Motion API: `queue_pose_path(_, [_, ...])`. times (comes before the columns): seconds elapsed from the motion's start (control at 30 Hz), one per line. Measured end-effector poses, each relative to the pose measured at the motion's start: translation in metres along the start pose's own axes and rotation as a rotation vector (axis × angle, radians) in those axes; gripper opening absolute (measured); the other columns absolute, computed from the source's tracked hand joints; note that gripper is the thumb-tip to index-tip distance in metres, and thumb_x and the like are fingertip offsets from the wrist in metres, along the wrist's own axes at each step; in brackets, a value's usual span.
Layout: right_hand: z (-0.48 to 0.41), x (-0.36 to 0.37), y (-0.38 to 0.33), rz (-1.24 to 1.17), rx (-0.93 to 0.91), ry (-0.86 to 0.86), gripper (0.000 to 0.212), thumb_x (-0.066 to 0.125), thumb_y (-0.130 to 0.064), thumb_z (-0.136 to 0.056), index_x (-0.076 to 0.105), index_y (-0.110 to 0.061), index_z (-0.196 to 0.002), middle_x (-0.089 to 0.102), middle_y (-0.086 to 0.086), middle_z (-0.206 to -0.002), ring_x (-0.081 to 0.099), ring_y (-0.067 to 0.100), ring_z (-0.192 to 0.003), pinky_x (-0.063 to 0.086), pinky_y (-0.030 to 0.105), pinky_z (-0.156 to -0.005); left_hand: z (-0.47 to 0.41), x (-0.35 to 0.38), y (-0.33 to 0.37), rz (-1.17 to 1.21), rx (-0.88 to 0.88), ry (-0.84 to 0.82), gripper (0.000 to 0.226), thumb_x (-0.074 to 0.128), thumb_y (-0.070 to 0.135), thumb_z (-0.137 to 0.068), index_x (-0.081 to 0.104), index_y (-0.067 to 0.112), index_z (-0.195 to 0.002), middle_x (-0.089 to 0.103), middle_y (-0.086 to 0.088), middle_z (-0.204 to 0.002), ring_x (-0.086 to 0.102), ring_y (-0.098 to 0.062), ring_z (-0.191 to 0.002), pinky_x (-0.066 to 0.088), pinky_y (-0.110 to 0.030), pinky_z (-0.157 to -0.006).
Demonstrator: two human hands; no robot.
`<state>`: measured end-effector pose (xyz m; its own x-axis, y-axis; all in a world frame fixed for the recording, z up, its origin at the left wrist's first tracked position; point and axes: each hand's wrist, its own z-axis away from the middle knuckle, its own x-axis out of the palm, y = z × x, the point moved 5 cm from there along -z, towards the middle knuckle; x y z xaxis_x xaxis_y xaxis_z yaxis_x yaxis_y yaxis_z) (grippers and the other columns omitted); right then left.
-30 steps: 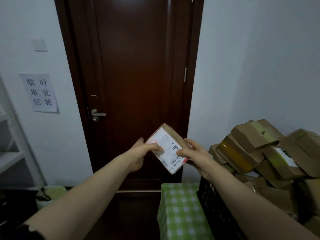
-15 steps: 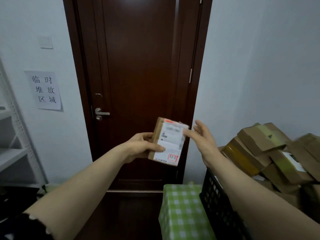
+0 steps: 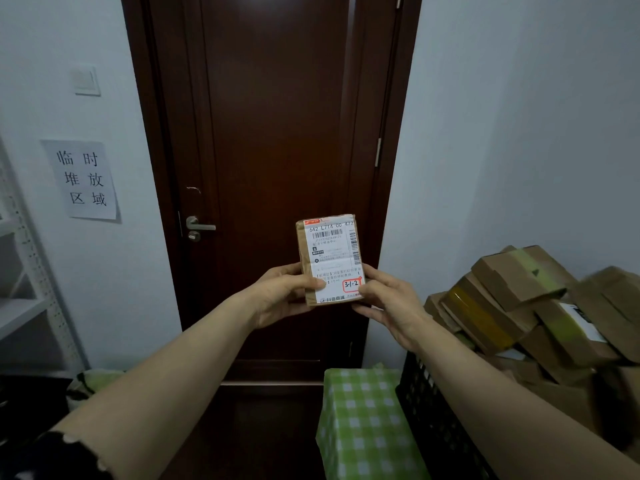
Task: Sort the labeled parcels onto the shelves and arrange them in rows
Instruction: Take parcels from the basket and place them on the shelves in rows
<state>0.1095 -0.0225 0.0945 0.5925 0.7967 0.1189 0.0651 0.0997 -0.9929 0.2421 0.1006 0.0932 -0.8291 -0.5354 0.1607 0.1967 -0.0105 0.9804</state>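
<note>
Head view, only one here: parcel (image 3: pixel 329 261) held upright in front of dark door (image 3: pixel 277 133), label facing camera. Guess is person wants to read red-boxed code "3-1-2" (image 3: pixel 351 285) to pick shelf slot. Left hand (image 3: pixel 280 296) grips lower left edge, thumb over label, fingers curled behind. Right hand (image 3: pixel 391 306) pinches lower right corner, thumb just beside code. Both forearms stretched forward. Shelf (image 3: pixel 20 313) well apart on left; unsorted pile (image 3: pixel 519 306) on right, above black crate (image 3: pixel 436 410).
</note>
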Motion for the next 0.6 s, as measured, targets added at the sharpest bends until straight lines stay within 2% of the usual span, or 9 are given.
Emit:
queue_pose_path(0.27, [0.004,0.007,0.001,0.006,-0.026,-0.02,0.049,0.058,0.0,-0.089,0.051,-0.013,-0.135,0.072,0.004,-0.104,0.066,0.015,-0.101,0.054,0.035,-0.091,0.006,-0.004,0.001,-0.01,-0.008,0.024,0.043,0.07,0.006,-0.08,0.059,0.015,-0.121,0.072,-0.003,-0.108,0.068,-0.017,-0.101,0.055,-0.032,-0.08])
queue_pose_path(0.43, [0.0,0.018,0.004,-0.015,-0.023,-0.06,0.048,0.059,-0.001,-0.088,0.051,-0.013,-0.134,0.073,0.004,-0.103,0.066,0.016,-0.104,0.051,0.038,-0.096,0.017,-0.015,0.004,-0.019,-0.018,0.066,0.041,0.07,0.006,-0.08,0.061,0.014,-0.119,0.072,-0.004,-0.108,0.067,-0.02,-0.105,0.055,-0.034,-0.083])
queue_pose_path(0.53, [-0.007,0.031,0.007,-0.007,-0.023,-0.095,0.046,0.061,-0.008,-0.088,0.053,-0.016,-0.133,0.072,0.004,-0.105,0.064,0.016,-0.106,0.052,0.038,-0.093,0.03,-0.03,0.008,-0.041,-0.014,0.127,0.038,0.071,0.009,-0.08,0.063,0.013,-0.117,0.072,-0.005,-0.108,0.065,-0.022,-0.108,0.054,-0.037,-0.09])
queue_pose_path(0.6, [-0.014,0.045,0.008,0.005,-0.018,-0.119,0.053,0.065,-0.02,-0.086,0.05,-0.017,-0.137,0.069,0.003,-0.113,0.061,0.017,-0.112,0.053,0.038,-0.091,0.041,-0.045,0.013,-0.034,-0.002,0.178,0.038,0.073,0.013,-0.08,0.064,0.013,-0.117,0.072,-0.006,-0.108,0.065,-0.022,-0.108,0.053,-0.038,-0.092])
